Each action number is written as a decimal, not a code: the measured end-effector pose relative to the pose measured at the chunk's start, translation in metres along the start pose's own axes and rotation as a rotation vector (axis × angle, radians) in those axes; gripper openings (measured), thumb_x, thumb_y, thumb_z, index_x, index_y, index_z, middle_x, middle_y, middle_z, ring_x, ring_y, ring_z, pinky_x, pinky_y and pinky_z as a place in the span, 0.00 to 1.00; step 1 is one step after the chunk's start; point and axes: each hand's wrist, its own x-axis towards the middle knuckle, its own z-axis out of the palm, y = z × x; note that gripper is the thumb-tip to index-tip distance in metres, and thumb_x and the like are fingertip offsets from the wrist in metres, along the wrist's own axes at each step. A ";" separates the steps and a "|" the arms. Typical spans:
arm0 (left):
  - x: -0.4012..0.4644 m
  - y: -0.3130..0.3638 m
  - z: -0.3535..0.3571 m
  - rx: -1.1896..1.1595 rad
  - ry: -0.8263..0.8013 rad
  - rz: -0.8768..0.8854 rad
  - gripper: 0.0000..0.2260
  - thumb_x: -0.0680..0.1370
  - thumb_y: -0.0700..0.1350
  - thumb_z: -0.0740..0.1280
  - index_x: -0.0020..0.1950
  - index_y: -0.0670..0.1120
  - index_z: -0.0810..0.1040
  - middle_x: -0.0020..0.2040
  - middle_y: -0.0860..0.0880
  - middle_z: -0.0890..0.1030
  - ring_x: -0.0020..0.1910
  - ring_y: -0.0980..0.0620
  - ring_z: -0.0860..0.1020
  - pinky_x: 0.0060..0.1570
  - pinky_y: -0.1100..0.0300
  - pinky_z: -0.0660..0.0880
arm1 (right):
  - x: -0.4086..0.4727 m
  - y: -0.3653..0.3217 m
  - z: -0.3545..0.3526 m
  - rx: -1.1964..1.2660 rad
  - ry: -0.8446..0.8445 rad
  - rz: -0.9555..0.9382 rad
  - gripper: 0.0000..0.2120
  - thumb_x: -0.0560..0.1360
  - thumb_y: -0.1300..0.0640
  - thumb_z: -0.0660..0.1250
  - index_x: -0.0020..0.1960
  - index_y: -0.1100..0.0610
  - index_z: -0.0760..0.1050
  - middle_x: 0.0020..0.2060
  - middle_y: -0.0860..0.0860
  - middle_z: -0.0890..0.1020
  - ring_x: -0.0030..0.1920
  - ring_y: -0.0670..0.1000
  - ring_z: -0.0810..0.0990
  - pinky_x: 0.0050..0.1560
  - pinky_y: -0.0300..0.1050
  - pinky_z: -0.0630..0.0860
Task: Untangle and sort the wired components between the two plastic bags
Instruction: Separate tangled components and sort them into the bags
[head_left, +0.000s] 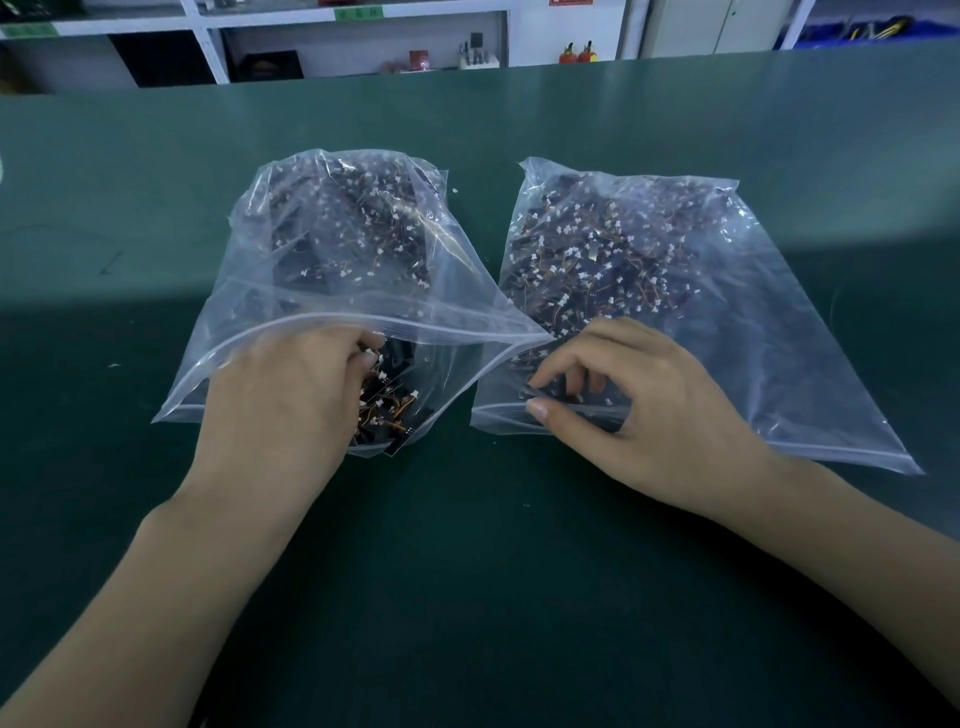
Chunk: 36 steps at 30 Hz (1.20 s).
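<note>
Two clear zip bags lie side by side on the green table, both full of small black components with thin orange wires and white plugs. My left hand (291, 395) reaches into the open mouth of the left bag (291, 291), its curled fingers around a tangle of wired components (384, 405) at the opening. My right hand (628, 410) sits at the near edge of the right bag (753, 332), thumb and curled fingers pinching the plastic at its mouth. Whether any component is between those fingers is hidden.
The green table mat (467, 597) stretches wide in front of and around the bags. White shelving (363, 41) with small items stands beyond the table's far edge. A few tiny white specks lie on the mat near the bags.
</note>
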 end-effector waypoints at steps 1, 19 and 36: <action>0.000 0.002 -0.001 -0.005 0.033 0.034 0.02 0.79 0.42 0.75 0.51 0.49 0.86 0.42 0.47 0.87 0.41 0.38 0.84 0.39 0.49 0.77 | 0.000 0.000 0.000 0.006 0.006 -0.004 0.08 0.79 0.47 0.72 0.52 0.51 0.83 0.42 0.46 0.79 0.45 0.49 0.78 0.52 0.50 0.76; -0.026 0.075 0.007 -1.176 -0.015 -0.103 0.10 0.81 0.36 0.73 0.59 0.49 0.81 0.47 0.50 0.82 0.47 0.45 0.87 0.49 0.50 0.85 | 0.001 -0.001 0.004 0.154 0.057 -0.045 0.11 0.85 0.54 0.66 0.48 0.58 0.82 0.41 0.47 0.80 0.44 0.51 0.78 0.49 0.50 0.76; -0.026 0.077 0.010 -1.171 -0.272 -0.175 0.11 0.84 0.55 0.67 0.45 0.53 0.82 0.39 0.50 0.81 0.34 0.54 0.81 0.28 0.62 0.75 | 0.001 -0.009 0.004 0.287 0.080 -0.015 0.13 0.84 0.53 0.66 0.43 0.55 0.80 0.38 0.42 0.80 0.42 0.47 0.78 0.49 0.34 0.70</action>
